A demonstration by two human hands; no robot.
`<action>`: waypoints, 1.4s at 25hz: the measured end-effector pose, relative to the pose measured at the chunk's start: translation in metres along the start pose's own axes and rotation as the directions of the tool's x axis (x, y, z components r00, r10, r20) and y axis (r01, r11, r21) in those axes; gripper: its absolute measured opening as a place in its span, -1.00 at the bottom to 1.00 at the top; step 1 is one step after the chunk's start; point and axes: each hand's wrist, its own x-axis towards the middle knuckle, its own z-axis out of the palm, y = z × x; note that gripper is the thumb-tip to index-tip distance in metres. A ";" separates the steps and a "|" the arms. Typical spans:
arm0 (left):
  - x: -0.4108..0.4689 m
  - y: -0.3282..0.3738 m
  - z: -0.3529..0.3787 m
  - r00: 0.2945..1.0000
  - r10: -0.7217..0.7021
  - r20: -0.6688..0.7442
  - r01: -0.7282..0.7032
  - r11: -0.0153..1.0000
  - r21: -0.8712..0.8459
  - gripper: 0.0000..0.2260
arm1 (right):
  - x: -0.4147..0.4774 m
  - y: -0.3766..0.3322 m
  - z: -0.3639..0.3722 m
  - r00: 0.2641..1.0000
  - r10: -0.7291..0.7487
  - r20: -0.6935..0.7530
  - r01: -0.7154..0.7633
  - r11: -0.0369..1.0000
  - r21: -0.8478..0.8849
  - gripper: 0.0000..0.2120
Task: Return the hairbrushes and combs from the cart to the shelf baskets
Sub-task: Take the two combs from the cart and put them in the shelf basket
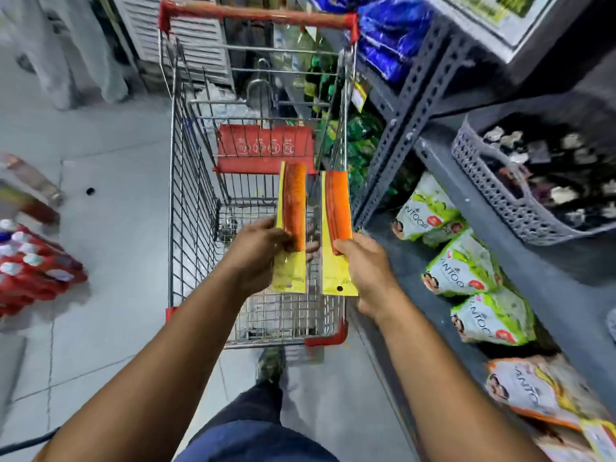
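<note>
I hold two orange combs on yellow backing cards above the wire shopping cart (186, 181). My left hand (256, 251) grips the lower part of the left comb (295, 205). My right hand (370, 271) grips the right comb (337, 208) near its lower end. Both combs point away from me, side by side and a small gap apart. To the right, a grey perforated basket (493, 185) sits on the shelf, filled with dark packaged items. The cart's floor beneath my hands looks bare, though my hands hide part of it.
The cart has a red handle (256, 15) at its far end and a red fold-down seat (263, 148). Green-and-white pouches (466, 261) lie on the low grey shelf at right. Red bottle packs (30, 271) stand on the tiled floor at left.
</note>
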 end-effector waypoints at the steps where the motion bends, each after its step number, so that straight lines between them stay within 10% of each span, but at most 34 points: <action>1: -0.004 0.003 0.016 0.999 0.012 0.043 -0.013 1.000 0.017 -0.71 | -0.010 -0.007 -0.011 1.000 -0.023 -0.021 0.024 0.999 0.033 -0.81; 15: -0.058 -0.067 0.218 0.859 -0.125 0.497 0.004 0.972 0.237 -0.72 | -0.163 -0.025 -0.194 0.857 -0.155 -0.491 0.282 0.940 0.194 -0.81; 35: -0.182 -0.237 0.429 0.370 -0.529 0.764 0.084 0.838 0.539 -0.70 | -0.382 0.031 -0.351 0.386 -0.045 -0.922 0.551 0.812 0.191 -0.88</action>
